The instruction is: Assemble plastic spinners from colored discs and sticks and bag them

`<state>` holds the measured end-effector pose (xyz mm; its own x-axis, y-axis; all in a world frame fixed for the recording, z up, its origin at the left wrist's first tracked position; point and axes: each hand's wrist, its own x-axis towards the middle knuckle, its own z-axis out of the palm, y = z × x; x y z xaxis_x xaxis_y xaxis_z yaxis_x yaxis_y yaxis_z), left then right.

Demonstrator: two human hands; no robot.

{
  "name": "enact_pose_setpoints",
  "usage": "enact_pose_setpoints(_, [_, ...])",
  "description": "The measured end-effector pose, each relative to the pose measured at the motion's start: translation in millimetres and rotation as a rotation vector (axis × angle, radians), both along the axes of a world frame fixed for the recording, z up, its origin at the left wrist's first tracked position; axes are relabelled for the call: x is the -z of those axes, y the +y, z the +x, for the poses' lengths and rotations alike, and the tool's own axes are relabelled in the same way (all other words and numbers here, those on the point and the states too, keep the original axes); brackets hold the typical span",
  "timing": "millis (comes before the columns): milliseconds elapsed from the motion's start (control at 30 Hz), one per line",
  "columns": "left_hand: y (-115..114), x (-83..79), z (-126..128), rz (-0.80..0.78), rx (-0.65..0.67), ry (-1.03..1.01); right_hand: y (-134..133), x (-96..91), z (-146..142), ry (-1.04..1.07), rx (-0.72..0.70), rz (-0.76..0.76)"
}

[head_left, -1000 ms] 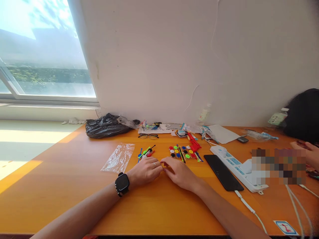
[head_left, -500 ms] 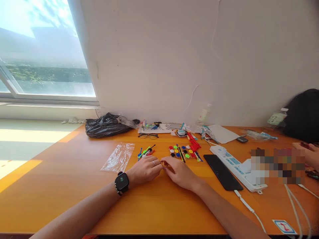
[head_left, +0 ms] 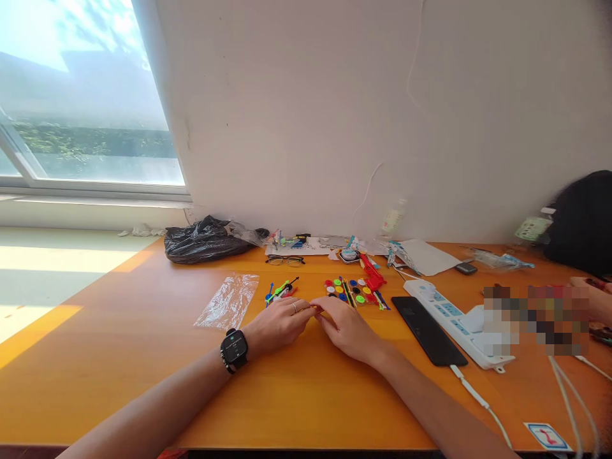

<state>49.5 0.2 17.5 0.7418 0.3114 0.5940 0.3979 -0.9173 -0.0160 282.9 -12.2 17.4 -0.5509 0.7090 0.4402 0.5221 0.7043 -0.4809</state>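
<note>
My left hand (head_left: 284, 322), with a ring and a smartwatch (head_left: 234, 346), is closed, its fingertips meeting those of my right hand (head_left: 351, 330) low over the table. The right hand's fingers are pinched as well. Whatever lies between the fingertips is too small and hidden to name. Just beyond the left hand are several coloured plastic arrow-tipped sticks (head_left: 282, 291), partly covered by it. Past the right hand lie several round coloured discs (head_left: 360, 299) in rows, with thin sticks (head_left: 347, 293) among them. A red toy gun (head_left: 374, 277) lies behind the discs.
A clear plastic bag (head_left: 227, 303) lies left; a black bag (head_left: 205, 242) and glasses (head_left: 285, 260) are farther back. To the right are a phone (head_left: 428, 331) on a cable and a white power strip (head_left: 444, 311). Another person's hand (head_left: 595, 303) shows at the right edge, beside a blurred patch.
Both hands stay together at the same spot, with the fingertips shifted slightly and the right fingers drawn closer to the left. The watch face shows different content.
</note>
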Motion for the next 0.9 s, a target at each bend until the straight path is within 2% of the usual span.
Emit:
enact_pose_setpoints(200, [4,1.2,-9,0.023,0.025,-0.050,6,-0.9,4,0.012,0.041,0.039])
enact_pose_setpoints(367, [1,-4.9,-5,0.019,0.039,-0.102,5,-2.9,4,0.054,0.009,0.004])
enact_pose_setpoints(500, [-2,-7.7,-2,0.019,0.044,-0.188,6,-3.1,3,0.134,0.056,-0.010])
enact_pose_setpoints(667, [-5,-11.5,-2,0.024,0.033,-0.251,10,-2.5,4,0.246,0.123,-0.170])
enact_pose_setpoints(800, [-7,-15.1,-2,0.024,0.036,-0.263,10,-1.9,7,0.331,0.096,-0.390])
enact_pose_setpoints(900, [-8,-15.9,-2,0.026,0.037,-0.254,11,-0.8,9,0.358,0.082,-0.460])
